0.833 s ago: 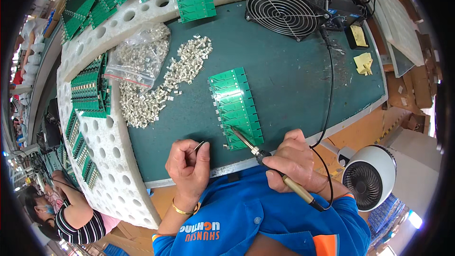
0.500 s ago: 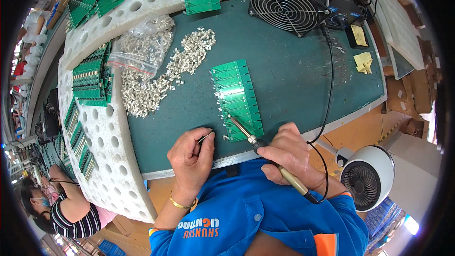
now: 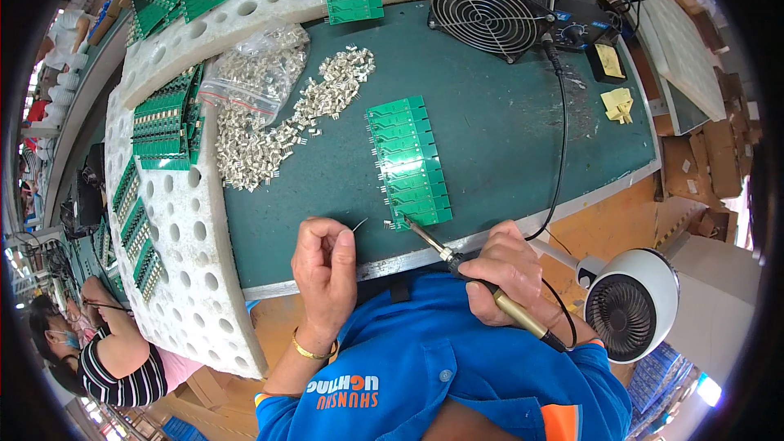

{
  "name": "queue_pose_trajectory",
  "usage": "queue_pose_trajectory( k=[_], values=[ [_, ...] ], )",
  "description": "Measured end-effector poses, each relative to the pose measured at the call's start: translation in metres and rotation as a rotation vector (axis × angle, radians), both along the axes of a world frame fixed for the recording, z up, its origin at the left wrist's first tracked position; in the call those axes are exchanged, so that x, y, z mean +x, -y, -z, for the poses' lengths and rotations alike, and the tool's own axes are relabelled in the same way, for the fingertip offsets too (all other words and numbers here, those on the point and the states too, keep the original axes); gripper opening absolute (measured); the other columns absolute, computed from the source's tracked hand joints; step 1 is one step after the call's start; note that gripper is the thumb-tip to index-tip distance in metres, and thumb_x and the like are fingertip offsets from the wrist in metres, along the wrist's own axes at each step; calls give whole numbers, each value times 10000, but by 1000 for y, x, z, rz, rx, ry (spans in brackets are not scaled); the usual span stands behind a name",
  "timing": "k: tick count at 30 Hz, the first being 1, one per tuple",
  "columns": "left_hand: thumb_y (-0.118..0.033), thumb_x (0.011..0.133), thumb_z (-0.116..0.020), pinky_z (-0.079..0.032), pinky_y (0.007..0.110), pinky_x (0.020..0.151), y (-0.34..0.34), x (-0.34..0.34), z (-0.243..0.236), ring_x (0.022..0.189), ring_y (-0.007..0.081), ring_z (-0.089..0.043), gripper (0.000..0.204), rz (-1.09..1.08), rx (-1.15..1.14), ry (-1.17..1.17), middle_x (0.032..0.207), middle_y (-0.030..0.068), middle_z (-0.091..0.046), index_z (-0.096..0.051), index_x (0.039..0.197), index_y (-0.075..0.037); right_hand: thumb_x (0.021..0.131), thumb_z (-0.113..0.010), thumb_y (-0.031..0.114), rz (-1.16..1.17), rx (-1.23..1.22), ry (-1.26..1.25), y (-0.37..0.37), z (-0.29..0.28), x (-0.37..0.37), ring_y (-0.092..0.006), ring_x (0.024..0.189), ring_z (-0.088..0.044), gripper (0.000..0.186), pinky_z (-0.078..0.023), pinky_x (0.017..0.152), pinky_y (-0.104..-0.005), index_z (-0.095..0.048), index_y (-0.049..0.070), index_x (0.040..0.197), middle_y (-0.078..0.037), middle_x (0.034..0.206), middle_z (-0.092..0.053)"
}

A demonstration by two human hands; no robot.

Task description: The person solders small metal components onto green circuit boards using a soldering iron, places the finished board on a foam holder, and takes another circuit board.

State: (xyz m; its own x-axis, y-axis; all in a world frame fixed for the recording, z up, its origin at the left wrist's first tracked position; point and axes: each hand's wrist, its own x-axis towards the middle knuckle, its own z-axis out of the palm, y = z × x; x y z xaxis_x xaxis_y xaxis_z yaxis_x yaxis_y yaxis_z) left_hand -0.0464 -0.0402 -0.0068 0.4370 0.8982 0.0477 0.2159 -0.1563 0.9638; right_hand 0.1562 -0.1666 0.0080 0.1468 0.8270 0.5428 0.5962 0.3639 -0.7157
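My right hand [image 3: 502,273] grips a soldering iron [image 3: 523,317], its tip on the lower left part of a green circuit-board panel [image 3: 408,147]. Small white connectors line the panel's left edge. My left hand [image 3: 325,269] pinches a thin silver wire [image 3: 358,227], held just left of the panel's lower end. A heap of small white connectors [image 3: 245,155] lies left of the panel, beside a clear zip bag [image 3: 253,73] with more of them inside.
Perforated white foam blocks [image 3: 180,269] carry green boards [image 3: 167,122]. A black fan [image 3: 482,12], yellow sponge [image 3: 608,61] and yellow crumpled piece [image 3: 616,104] sit at right. A white fan [image 3: 633,306] stands below the bench edge. A co-worker [image 3: 114,359] works at lower left.
The iron's tip has moved down the panel to nearer its lower end. The free end of the wire in my left hand shows more. The whole view has shifted, with the panel higher in it.
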Motion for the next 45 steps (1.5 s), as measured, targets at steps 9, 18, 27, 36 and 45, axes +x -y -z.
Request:
queue_pose_trajectory(
  k=[9,18,27,36,45],
  values=[
    [-6,864,-687,-450,250,624,-4,16,-3,705,147,-550,80,77,297,-117,824,75,-596,-607,866,2,834,-637,92,10,7,-5,5,2,-7,-201,516,-492,153,-421,621,-371,-612,34,973,-36,616,-546],
    [29,820,-707,-477,279,630,-5,21,-4,713,185,-591,90,85,305,-153,824,95,-621,-628,857,8,828,-636,71,-7,-18,-19,1,0,-7,-207,517,-496,145,-419,622,-367,-608,27,964,-41,611,-540],
    [44,793,-712,-485,301,635,-8,22,-7,716,223,-609,103,120,342,-182,815,111,-628,-633,848,6,679,-688,16,41,-19,-38,-3,3,-9,-186,529,-538,255,-405,607,-333,-643,81,920,-13,621,-584],
    [49,748,-729,-488,339,657,-9,18,-6,723,249,-616,129,145,462,-222,772,96,-645,-648,827,-12,794,-643,50,4,-11,-22,-4,4,-7,-194,502,-495,141,-406,594,-359,-618,26,930,-39,610,-560],
    [47,743,-733,-486,340,662,-10,18,-7,724,250,-616,123,143,413,-209,765,96,-649,-658,822,-9,800,-640,50,22,5,-63,-6,5,-6,-188,485,-483,102,-399,583,-354,-622,19,895,-38,585,-551]
  ],
)
